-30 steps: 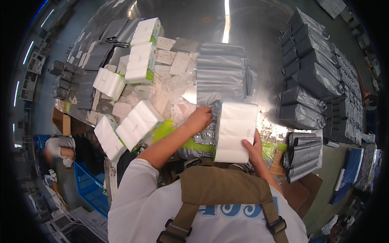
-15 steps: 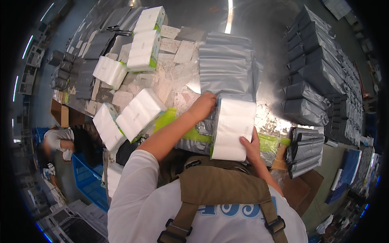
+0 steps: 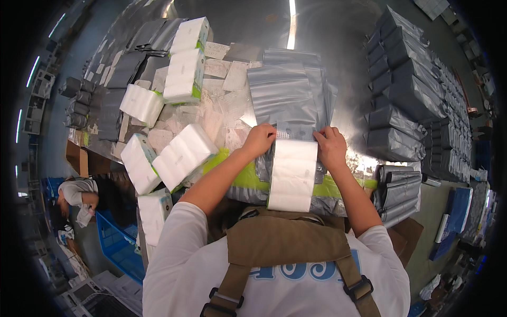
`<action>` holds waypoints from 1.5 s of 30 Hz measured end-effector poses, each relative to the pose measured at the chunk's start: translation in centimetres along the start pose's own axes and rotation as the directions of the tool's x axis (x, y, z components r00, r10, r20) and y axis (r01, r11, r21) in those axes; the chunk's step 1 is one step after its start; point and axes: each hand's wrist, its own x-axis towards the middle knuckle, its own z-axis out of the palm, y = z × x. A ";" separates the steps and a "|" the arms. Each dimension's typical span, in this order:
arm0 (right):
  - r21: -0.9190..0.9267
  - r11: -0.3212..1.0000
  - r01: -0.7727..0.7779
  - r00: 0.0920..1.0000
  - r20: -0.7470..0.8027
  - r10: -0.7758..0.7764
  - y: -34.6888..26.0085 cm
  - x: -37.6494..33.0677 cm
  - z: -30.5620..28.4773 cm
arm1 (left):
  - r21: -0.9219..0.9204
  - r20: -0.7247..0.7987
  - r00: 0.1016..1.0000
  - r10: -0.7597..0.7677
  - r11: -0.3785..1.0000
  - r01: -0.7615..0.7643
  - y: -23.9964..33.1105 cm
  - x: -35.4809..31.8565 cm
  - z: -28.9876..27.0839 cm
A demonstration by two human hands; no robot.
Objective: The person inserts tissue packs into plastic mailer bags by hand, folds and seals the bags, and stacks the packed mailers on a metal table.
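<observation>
A white tissue pack (image 3: 293, 177) lies lengthwise in front of me on the table edge. Beyond its far end is the top grey mailing bag (image 3: 285, 87) of a pile, with a paler strip at its near edge. My left hand (image 3: 260, 139) pinches that edge at its left corner. At the opposite corner, my right hand (image 3: 331, 148) grips the same edge between thumb and fingers. The strip stretches between both hands, just past the pack. How far the bag reaches under the pack is hidden.
More tissue packs (image 3: 185, 157) lie to the left, some stacked farther back. Filled grey parcels (image 3: 404, 79) are piled at the right, near folded grey bags (image 3: 400, 193). A blue crate (image 3: 113, 240) stands at lower left, beside a bending person (image 3: 79, 193).
My right hand has left the tissue pack's side and moved up to the bag's edge. The pack has shifted slightly left and now lies straighter. The top bag looks pulled askew.
</observation>
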 end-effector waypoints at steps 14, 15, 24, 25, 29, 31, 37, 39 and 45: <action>0.300 0.951 -0.072 0.969 -0.206 0.139 -2.4 -2.7 0.2 | 0.353 -0.173 0.794 0.583 0.789 -0.503 1.8 -4.4 -2.2; 0.358 0.930 -0.080 0.974 -0.169 0.149 -2.3 -2.9 0.6 | 0.353 -0.170 0.798 0.578 0.792 -0.499 1.3 -4.5 -2.0; 0.215 0.879 -0.426 0.900 0.194 0.389 -1.1 -1.8 3.4 | 0.257 -0.319 0.923 0.216 0.957 -0.135 -0.7 -3.3 0.3; 0.204 0.883 -0.423 0.903 0.175 0.392 -1.3 -2.0 3.2 | 0.262 -0.273 0.942 0.195 0.957 -0.122 -0.6 -3.4 0.4; 0.115 0.855 -0.506 0.832 0.325 0.449 -2.0 -3.3 1.4 | 0.264 -0.075 0.990 0.121 0.960 -0.097 0.4 -5.5 -0.4; 0.186 0.868 -0.459 0.793 0.526 0.307 -2.2 -4.7 0.7 | 0.270 -0.017 0.993 0.117 0.957 -0.108 0.3 -6.0 -0.8; 0.220 0.867 -0.448 0.598 0.795 0.107 -3.7 -10.1 -2.8 | 0.289 0.517 0.844 0.142 0.899 -0.328 0.7 -11.4 -1.3; 0.355 0.662 -0.660 0.543 0.834 0.094 -4.2 -13.1 -2.7 | 0.144 0.560 0.808 0.183 0.939 -0.312 0.8 -12.9 -1.1; 0.413 0.664 -0.624 0.693 0.685 0.225 -3.9 -11.3 -1.7 | 0.115 0.552 0.828 0.102 0.974 -0.197 0.7 -11.3 -0.6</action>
